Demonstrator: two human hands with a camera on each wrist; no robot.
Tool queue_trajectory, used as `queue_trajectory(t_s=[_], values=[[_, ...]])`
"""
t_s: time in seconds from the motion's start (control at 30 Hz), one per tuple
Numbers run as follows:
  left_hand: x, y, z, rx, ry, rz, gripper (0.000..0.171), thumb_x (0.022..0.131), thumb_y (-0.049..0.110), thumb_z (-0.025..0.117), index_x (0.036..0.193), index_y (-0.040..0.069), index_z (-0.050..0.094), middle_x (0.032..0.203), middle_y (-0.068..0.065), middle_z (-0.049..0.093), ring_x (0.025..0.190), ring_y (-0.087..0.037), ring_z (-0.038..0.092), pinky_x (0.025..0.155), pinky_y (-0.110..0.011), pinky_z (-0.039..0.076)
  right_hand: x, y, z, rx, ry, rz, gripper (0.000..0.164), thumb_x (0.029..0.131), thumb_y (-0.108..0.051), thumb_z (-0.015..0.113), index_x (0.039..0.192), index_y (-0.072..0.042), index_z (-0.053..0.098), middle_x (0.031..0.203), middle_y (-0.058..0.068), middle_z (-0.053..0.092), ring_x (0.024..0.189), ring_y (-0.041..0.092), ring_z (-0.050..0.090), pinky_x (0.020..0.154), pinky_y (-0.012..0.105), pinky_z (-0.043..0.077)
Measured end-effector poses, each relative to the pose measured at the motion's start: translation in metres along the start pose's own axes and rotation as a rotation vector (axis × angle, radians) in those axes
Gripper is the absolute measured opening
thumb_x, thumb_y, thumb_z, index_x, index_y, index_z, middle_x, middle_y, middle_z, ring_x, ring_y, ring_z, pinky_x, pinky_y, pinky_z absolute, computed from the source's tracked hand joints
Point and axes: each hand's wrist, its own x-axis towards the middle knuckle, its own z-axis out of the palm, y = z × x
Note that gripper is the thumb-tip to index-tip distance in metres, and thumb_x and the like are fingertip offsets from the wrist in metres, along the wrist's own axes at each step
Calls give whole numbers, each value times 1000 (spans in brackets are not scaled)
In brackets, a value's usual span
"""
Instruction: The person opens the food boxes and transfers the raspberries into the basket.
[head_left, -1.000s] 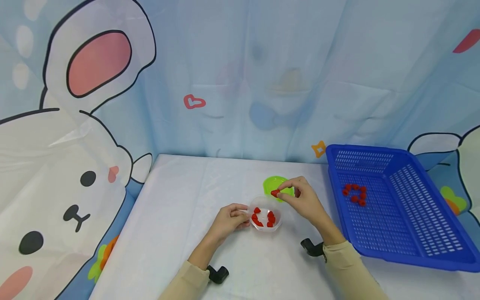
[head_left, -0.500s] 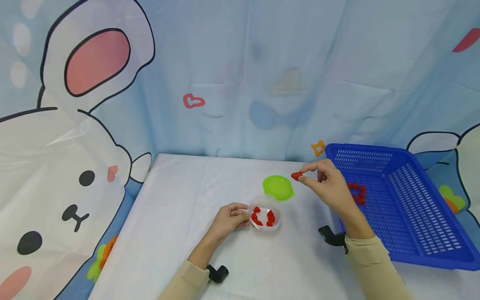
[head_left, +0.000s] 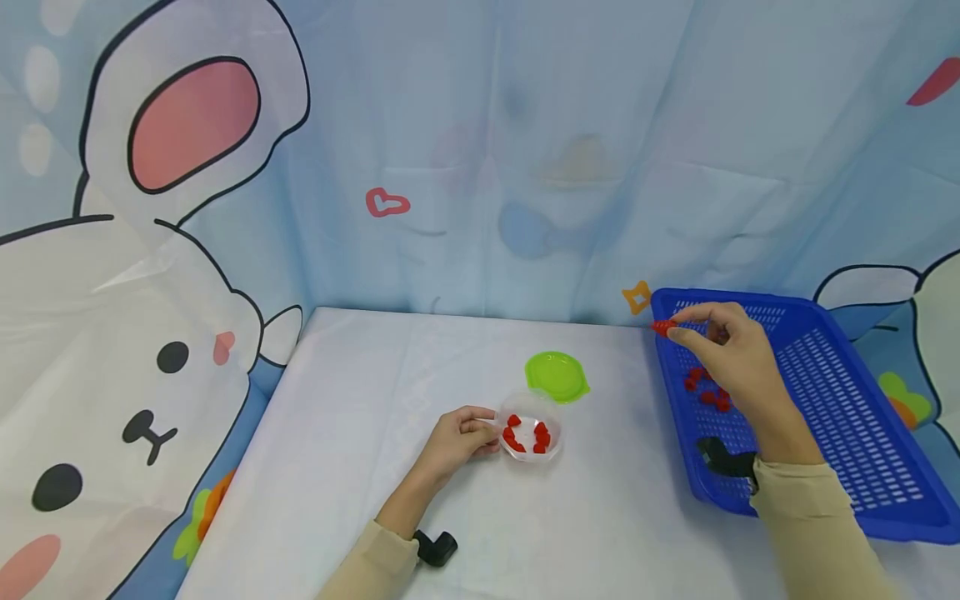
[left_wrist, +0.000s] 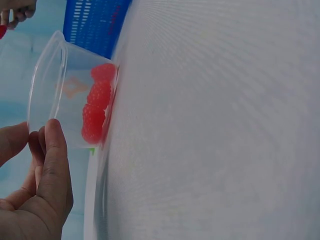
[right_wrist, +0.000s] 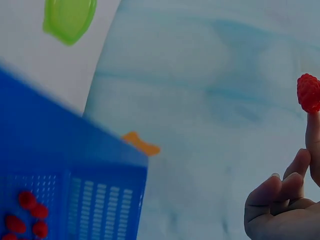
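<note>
My right hand (head_left: 738, 354) pinches a red raspberry (head_left: 663, 327) between thumb and fingertips, held up over the back left corner of the blue basket (head_left: 825, 408). The same raspberry (right_wrist: 309, 93) shows at the right edge of the right wrist view. My left hand (head_left: 459, 442) grips the rim of a small clear plastic tub (head_left: 557, 417) on the table. Several raspberries (head_left: 542, 433) lie in that tub; the left wrist view shows some of them (left_wrist: 96, 115) through its wall. A loose group of raspberries (head_left: 708, 398) sits inside the basket, partly behind my right hand.
A bright green lid (head_left: 557, 377) lies just behind the tub on the white-covered table (head_left: 390, 375). A printed blue curtain (head_left: 465, 275) hangs along the table's back edge. Both wrists wear black camera mounts.
My right hand has carried the raspberry from above the green lid rightward and back to over the basket. My left hand and the tub have stayed put.
</note>
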Motion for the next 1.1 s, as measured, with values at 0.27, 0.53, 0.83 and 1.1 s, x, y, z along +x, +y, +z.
queue_trajectory(t_s=[0.27, 0.53, 0.83, 1.1], values=[[1, -1, 0, 5, 7, -7, 30, 94, 3, 69, 122, -4, 62, 92, -11, 70, 82, -21, 71, 82, -36, 60, 11, 35, -20, -12, 11, 115, 39, 99, -39, 64, 122, -7, 65, 125, 7, 44, 76, 23, 40, 57, 34, 35], [0, 0, 0, 13, 3, -6, 30, 94, 3, 69, 122, -4, 62, 93, -11, 70, 81, -20, 71, 81, -35, 60, 23, 69, -29, 27, 14, 232, 57, 98, -50, 59, 130, -3, 60, 134, 9, 45, 115, 29, 42, 89, 51, 41], [-1, 1, 0, 9, 6, -4, 31, 93, 4, 70, 122, -5, 62, 94, -11, 70, 81, -21, 71, 81, -36, 60, 29, 103, -36, 63, 17, 343, 54, 99, -50, 57, 130, -6, 57, 140, 20, 41, 133, 48, 32, 105, 69, 31], [1, 1, 0, 5, 6, 0, 31, 93, 4, 70, 122, -5, 61, 94, -11, 70, 82, -21, 71, 80, -35, 61, 30, 125, -36, 84, 9, 395, 55, 101, -49, 53, 128, -1, 55, 141, 28, 40, 137, 54, 25, 109, 73, 23]])
